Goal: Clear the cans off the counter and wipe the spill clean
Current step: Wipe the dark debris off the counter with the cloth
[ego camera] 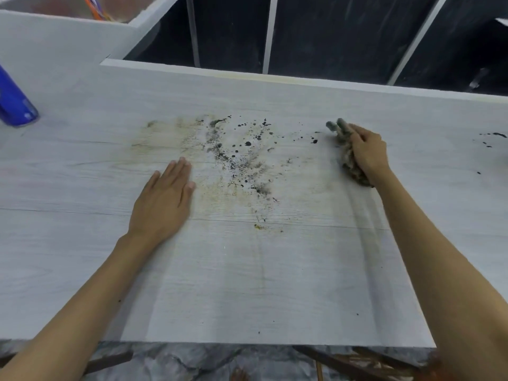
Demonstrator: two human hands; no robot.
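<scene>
A dark, smeared spill (pixel 233 160) with black droplets and yellowish streaks covers the middle of the pale wood-grain counter (pixel 247 284). My right hand (pixel 368 152) grips a crumpled, dirty rag (pixel 347 152) that rests on the counter just right of the spill. My left hand (pixel 162 202) lies flat on the counter at the spill's left edge, fingers together, holding nothing. A blue can (pixel 13 103) lies tilted at the far left edge of the view.
More black drops (pixel 492 138) dot the counter at the far right. A white raised ledge (pixel 68 39) stands at the back left with an orange item (pixel 94 6) behind it. Dark panels (pixel 330 37) lie beyond the counter's back edge; the floor (pixel 192 361) shows below its front edge.
</scene>
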